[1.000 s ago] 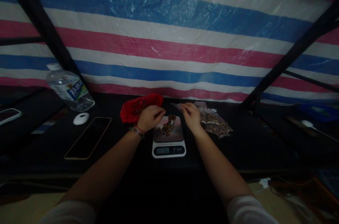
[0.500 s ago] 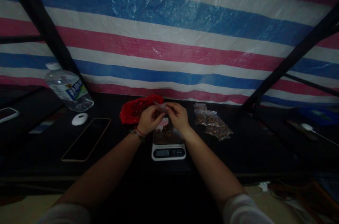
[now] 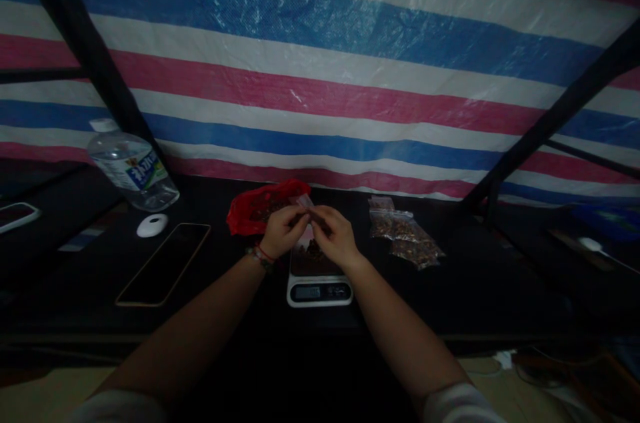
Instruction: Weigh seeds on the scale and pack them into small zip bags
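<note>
My left hand [image 3: 286, 230] and my right hand [image 3: 334, 231] meet above a white kitchen scale [image 3: 320, 295]. Both are closed on a small clear plastic bag [image 3: 301, 202], whose edge sticks up between the fingers. Dark brown dried pieces [image 3: 314, 253] lie on the scale's platform, partly covered by my right hand. The scale's display is lit, but its digits are too dim to read. Just behind my left hand sits an open red plastic bag [image 3: 245, 211] with more brown pieces inside. To the right of my hands lie several filled zip bags [image 3: 407, 233], overlapping.
At the left stand a large clear bottle [image 3: 137, 170], a white rounded object [image 3: 152, 225] and a dark-screened phone [image 3: 165, 264]. Another device [image 3: 17, 215] lies at the far left. A white cable [image 3: 595, 245] is at the right. Striped sheeting [image 3: 320, 90] hangs behind the black table.
My hands have shifted slightly, and the small bag's edge now stands higher between them. The view has moved a little; the objects on the table have stayed in place.
</note>
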The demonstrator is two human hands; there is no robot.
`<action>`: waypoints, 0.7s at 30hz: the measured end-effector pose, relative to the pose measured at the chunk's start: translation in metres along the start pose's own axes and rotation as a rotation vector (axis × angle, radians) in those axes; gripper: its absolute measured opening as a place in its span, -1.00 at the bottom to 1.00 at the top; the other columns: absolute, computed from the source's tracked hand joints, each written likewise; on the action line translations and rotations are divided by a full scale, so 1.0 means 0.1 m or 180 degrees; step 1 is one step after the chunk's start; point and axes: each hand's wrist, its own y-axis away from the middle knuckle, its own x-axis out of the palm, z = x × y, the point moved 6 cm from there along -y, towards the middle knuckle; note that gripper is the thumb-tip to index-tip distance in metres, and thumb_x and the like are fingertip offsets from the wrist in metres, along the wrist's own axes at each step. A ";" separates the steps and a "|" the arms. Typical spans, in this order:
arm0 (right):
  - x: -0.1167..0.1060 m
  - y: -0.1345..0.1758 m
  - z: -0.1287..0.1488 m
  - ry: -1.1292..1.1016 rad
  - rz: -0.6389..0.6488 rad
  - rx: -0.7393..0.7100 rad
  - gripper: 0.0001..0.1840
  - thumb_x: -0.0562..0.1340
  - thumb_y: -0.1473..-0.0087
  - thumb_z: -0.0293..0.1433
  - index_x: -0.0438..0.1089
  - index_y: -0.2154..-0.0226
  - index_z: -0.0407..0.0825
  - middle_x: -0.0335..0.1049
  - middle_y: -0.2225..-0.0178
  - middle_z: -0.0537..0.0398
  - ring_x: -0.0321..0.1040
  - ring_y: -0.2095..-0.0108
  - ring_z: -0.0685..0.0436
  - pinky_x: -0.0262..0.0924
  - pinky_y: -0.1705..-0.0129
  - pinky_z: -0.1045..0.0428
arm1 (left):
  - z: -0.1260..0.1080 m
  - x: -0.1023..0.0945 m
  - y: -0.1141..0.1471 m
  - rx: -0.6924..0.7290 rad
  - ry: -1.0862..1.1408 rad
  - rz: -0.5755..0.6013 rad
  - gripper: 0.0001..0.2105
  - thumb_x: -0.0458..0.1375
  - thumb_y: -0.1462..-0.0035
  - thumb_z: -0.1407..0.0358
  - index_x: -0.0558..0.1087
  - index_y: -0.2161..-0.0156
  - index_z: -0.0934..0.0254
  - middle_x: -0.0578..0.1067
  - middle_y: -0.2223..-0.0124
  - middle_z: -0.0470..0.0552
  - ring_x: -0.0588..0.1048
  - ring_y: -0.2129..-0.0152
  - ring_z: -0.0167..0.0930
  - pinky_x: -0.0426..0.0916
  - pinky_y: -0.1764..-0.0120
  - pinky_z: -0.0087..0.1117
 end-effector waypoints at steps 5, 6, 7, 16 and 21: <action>0.06 0.01 -0.02 0.0134 0.0135 0.0023 -0.55 0.17 -0.05 -0.45 0.29 -0.03 0.10 0.26 -0.06 0.00 0.27 -0.01 -0.11 0.22 -0.04 -0.08 | 0.01 0.00 0.00 -0.0009 0.0181 0.0082 -0.88 0.11 -0.11 0.31 0.46 0.35 0.32 0.50 0.43 -0.01 0.46 0.50 -0.46 0.35 0.41 -0.47; 0.05 0.01 -0.03 0.0166 0.0105 0.0027 -0.56 0.18 -0.04 -0.44 0.31 -0.02 0.09 0.24 -0.07 -0.02 0.26 -0.01 -0.13 0.22 -0.03 -0.09 | 0.01 0.00 0.00 0.0016 0.0199 0.0093 -0.88 0.10 -0.11 0.31 0.46 0.35 0.31 0.50 0.42 -0.01 0.46 0.49 -0.46 0.36 0.40 -0.46; 0.05 0.01 -0.04 0.0207 0.0064 0.0032 -0.58 0.20 -0.03 -0.44 0.35 0.01 0.08 0.25 -0.05 -0.04 0.27 0.02 -0.14 0.23 -0.01 -0.10 | 0.01 0.00 0.00 0.0041 0.0208 0.0099 -0.87 0.10 -0.12 0.31 0.45 0.35 0.31 0.50 0.42 -0.01 0.46 0.48 -0.46 0.36 0.38 -0.46; 0.01 -0.01 -0.07 0.0049 0.0129 0.0131 -0.65 0.13 -0.05 -0.50 0.42 0.10 0.05 0.37 0.28 0.04 0.33 0.24 -0.06 0.28 0.17 -0.01 | 0.03 0.06 0.00 0.0192 0.0255 0.0278 -0.87 0.07 -0.15 0.34 0.45 0.34 0.30 0.50 0.38 0.00 0.47 0.42 -0.45 0.36 0.33 -0.44; 0.00 0.00 -0.07 0.0011 0.0110 0.0262 -0.69 0.12 -0.07 -0.50 0.46 0.15 0.03 0.40 0.30 0.04 0.35 0.25 -0.05 0.29 0.18 0.01 | 0.02 0.07 0.00 0.0178 0.0202 0.0378 -0.88 0.06 -0.15 0.34 0.44 0.34 0.29 0.49 0.37 -0.01 0.46 0.41 -0.44 0.35 0.31 -0.42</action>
